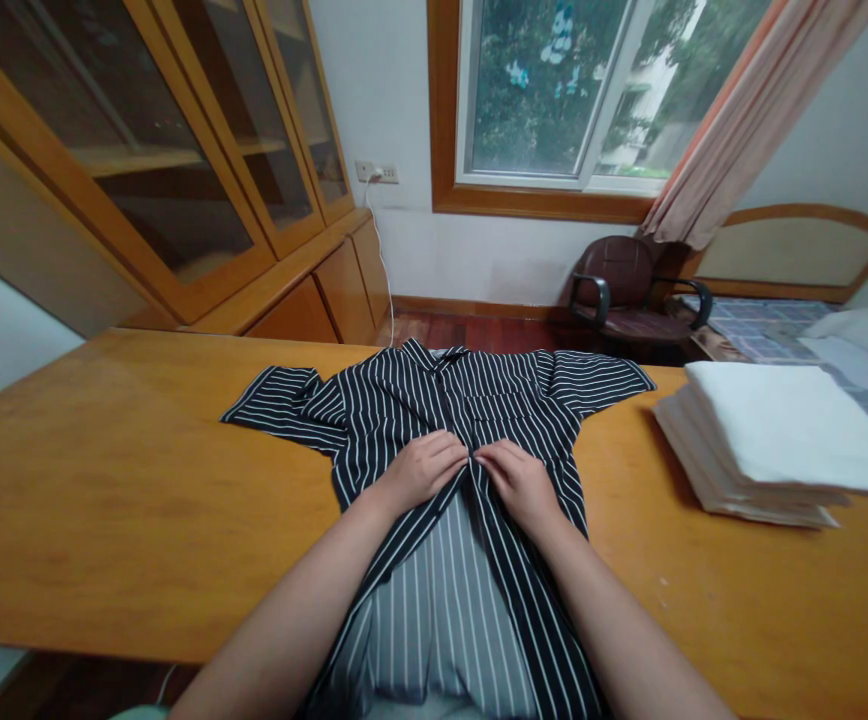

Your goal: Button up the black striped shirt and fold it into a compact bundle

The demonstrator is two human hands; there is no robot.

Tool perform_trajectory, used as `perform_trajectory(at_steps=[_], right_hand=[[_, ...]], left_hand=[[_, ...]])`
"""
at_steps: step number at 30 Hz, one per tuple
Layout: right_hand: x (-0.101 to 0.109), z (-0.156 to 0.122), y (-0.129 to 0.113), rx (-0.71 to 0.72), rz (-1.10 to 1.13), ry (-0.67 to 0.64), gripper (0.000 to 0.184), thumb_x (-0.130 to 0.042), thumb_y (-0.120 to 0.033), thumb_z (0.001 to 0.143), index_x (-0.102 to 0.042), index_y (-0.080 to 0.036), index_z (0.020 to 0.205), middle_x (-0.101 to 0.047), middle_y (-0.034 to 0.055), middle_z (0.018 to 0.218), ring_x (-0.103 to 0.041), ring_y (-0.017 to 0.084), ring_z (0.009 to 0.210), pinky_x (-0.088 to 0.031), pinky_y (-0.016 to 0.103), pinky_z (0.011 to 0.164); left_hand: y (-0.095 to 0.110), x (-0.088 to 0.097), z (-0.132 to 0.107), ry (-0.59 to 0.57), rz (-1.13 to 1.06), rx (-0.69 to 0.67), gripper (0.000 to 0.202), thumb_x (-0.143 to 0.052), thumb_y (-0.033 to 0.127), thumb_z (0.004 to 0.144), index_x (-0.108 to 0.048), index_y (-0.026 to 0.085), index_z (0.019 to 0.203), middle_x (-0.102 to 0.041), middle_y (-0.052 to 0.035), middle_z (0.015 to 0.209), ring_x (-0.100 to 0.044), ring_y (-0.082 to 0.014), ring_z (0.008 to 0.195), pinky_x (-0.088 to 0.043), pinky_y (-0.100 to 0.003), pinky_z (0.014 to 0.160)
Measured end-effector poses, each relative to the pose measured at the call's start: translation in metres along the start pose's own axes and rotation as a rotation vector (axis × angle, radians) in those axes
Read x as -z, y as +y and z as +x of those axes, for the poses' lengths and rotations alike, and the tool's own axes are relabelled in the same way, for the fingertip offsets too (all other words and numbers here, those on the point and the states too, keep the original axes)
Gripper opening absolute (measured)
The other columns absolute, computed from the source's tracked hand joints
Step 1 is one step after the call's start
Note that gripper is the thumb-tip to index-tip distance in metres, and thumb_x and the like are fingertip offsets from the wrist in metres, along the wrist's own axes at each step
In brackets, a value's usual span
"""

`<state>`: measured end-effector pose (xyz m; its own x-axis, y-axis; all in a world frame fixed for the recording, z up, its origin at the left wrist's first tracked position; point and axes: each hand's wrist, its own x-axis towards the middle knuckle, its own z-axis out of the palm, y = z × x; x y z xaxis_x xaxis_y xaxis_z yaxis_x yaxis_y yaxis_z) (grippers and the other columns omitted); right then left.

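Note:
A black short-sleeved shirt with white stripes [396, 400] lies face up on the wooden table, its collar toward the far edge and both sleeves spread out. Its front is joined near the collar and parts below my hands, where the grey striped inside shows. My left hand [426, 468] pinches the left front edge at mid-chest. Close beside it, my right hand [518, 485] pinches the facing edge, the fingertips of both almost meeting. Whatever button lies between the fingers is too small to make out. The hem hangs toward me at the near side.
A stack of folded white cloth or paper [786, 430] sits on the table [141, 500] at the right. Beyond the table are a brown armchair [618, 290], a bed [764, 325] and a window. A glass-doored cabinet [254, 200] stands at the left, near a white cord.

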<state>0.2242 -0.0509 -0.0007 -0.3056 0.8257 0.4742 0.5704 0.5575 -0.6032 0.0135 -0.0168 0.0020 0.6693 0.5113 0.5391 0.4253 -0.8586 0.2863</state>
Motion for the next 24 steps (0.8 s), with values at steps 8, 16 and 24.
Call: perform_trajectory(at_steps=[8, 16, 24], right_hand=[[0.0002, -0.0004, -0.0001, -0.013, 0.047, -0.007, 0.016, -0.053, -0.020, 0.097, -0.068, -0.024, 0.099, -0.069, 0.0044, 0.092, -0.066, 0.018, 0.085, -0.053, 0.029, 0.078], [0.0024, 0.0018, -0.0029, -0.048, 0.133, 0.004, 0.015, -0.053, -0.022, 0.096, -0.068, -0.023, 0.093, -0.069, 0.0041, 0.089, -0.065, 0.019, 0.083, -0.052, 0.031, 0.078], [0.0006, 0.0011, -0.0029, -0.049, 0.154, 0.031, 0.015, -0.053, -0.023, 0.097, -0.068, -0.023, 0.091, -0.069, 0.0042, 0.088, -0.066, 0.019, 0.084, -0.052, 0.031, 0.079]], left_hand=[[0.0023, 0.0032, 0.0017, -0.005, -0.028, -0.002, 0.018, -0.045, 0.020, 0.101, -0.062, 0.016, 0.103, -0.064, -0.0066, 0.093, -0.060, -0.0176, 0.088, -0.052, -0.032, 0.081], [0.0023, 0.0049, 0.0021, -0.008, -0.043, -0.017, 0.018, -0.045, 0.020, 0.101, -0.062, 0.016, 0.102, -0.064, -0.0070, 0.093, -0.060, -0.0177, 0.087, -0.052, -0.032, 0.080], [0.0020, 0.0046, 0.0015, -0.009, -0.040, -0.009, 0.017, -0.045, 0.019, 0.100, -0.062, 0.016, 0.101, -0.064, -0.0066, 0.093, -0.059, -0.0175, 0.087, -0.051, -0.031, 0.080]])
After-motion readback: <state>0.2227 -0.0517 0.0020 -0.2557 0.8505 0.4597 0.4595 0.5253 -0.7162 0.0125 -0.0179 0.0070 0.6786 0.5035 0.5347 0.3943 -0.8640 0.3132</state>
